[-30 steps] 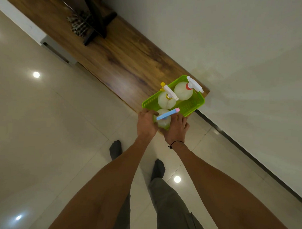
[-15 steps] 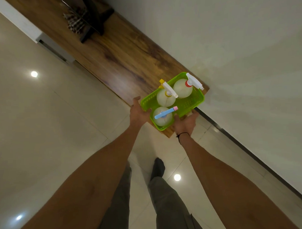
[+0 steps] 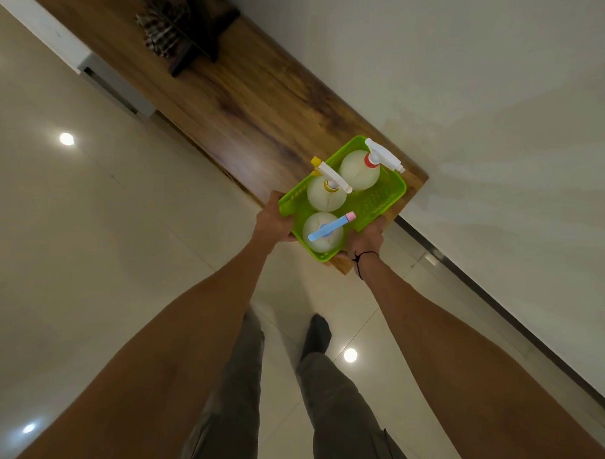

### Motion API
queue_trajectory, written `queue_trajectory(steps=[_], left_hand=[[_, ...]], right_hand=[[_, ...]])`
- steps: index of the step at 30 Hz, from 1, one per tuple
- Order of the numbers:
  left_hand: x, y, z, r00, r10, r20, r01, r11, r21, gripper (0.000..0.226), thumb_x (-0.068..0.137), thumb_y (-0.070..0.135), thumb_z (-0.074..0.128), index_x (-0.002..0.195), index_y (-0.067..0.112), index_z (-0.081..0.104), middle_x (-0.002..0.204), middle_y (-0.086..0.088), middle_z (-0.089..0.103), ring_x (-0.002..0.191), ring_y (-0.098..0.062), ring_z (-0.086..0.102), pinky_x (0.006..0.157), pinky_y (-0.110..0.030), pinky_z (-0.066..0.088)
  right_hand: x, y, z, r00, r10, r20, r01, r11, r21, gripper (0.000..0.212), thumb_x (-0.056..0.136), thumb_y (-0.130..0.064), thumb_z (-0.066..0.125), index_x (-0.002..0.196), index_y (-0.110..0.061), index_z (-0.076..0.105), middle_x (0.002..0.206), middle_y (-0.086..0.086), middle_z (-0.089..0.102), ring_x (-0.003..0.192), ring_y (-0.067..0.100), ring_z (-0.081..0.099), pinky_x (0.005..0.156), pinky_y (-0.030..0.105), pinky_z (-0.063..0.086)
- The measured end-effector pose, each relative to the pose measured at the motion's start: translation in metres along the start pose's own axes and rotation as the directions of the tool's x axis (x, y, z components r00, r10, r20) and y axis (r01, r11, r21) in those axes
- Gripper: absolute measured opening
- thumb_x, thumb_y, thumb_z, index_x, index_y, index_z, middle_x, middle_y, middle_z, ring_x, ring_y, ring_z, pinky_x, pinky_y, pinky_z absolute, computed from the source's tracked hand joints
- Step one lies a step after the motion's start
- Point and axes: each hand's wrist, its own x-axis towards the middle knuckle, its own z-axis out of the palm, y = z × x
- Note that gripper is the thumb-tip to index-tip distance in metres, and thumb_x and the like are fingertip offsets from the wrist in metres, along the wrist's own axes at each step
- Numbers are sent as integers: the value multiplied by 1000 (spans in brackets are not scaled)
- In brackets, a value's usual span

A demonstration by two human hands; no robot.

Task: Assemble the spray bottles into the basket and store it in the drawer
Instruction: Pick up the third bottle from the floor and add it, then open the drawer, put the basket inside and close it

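Note:
A lime-green plastic basket [image 3: 379, 199] sits at the near end of a wooden cabinet top [image 3: 248, 104]. Three white spray bottles stand inside it: one with a blue and pink trigger [image 3: 323, 230] nearest me, one with a yellow collar [image 3: 327, 194] in the middle, one with a red collar [image 3: 359, 170] at the far end. My left hand [image 3: 271, 220] grips the basket's left rim. My right hand [image 3: 365, 239] holds its near right side, partly hidden under the basket.
A dark stand with a striped object [image 3: 184, 31] is at the far end of the cabinet top. A white wall [image 3: 478, 103] runs along the right. A white and grey unit [image 3: 93, 68] adjoins the cabinet. Glossy floor tiles and my legs are below.
My hands left the blue-trigger bottle and moved apart to the two sides of the basket. The basket sits slightly farther along the cabinet top in view.

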Motion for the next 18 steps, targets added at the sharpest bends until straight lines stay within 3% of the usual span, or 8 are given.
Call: queue_trajectory(steps=[3,6,9,11,13,18], left_hand=[[-3,-8,-26,998,-59,28,61,995,-77,51,78,16,61,128,20,53,130,-18,62,106,-35,74,78,-56,66],[-3,-20,-61,994,-103,45,108,988,-112,50,89,-2,62,134,16,52,138,-21,58,111,-34,69,74,-47,67],[-6,-33,-98,991,-132,11,132,984,-121,52,90,-5,58,138,14,52,139,-23,56,121,-38,66,84,-51,64],[-7,-42,-125,988,-150,-22,145,980,-138,50,91,-4,57,137,15,53,137,-23,57,123,-39,65,88,-52,64],[-9,-50,-152,986,-162,-48,151,973,-173,49,91,-3,57,136,15,53,137,-23,57,123,-39,66,88,-52,64],[-9,-78,-225,974,-205,-95,177,953,-245,50,90,-3,56,137,14,52,134,-24,59,120,-41,67,92,-58,62]], right_hand=[[-12,-10,11,995,-89,48,96,984,-153,77,98,-7,60,161,-14,17,158,18,38,141,40,46,109,57,49],[-30,-24,29,979,-185,84,202,931,-304,73,95,-11,60,157,-8,20,147,21,50,131,42,57,100,55,55],[-49,-41,58,954,-254,161,293,903,-315,66,96,-5,55,156,-5,25,136,20,59,120,40,62,91,51,57],[-60,-53,81,931,-294,217,353,878,-325,57,95,-3,55,148,-3,35,134,22,60,122,42,61,96,55,56],[-69,-67,107,908,-325,265,403,852,-335,60,95,-5,58,150,-5,34,136,22,60,123,41,60,99,56,54],[-93,-100,180,877,-313,364,452,794,-405,54,93,-11,61,139,-12,35,114,22,66,102,46,67,82,58,59]])
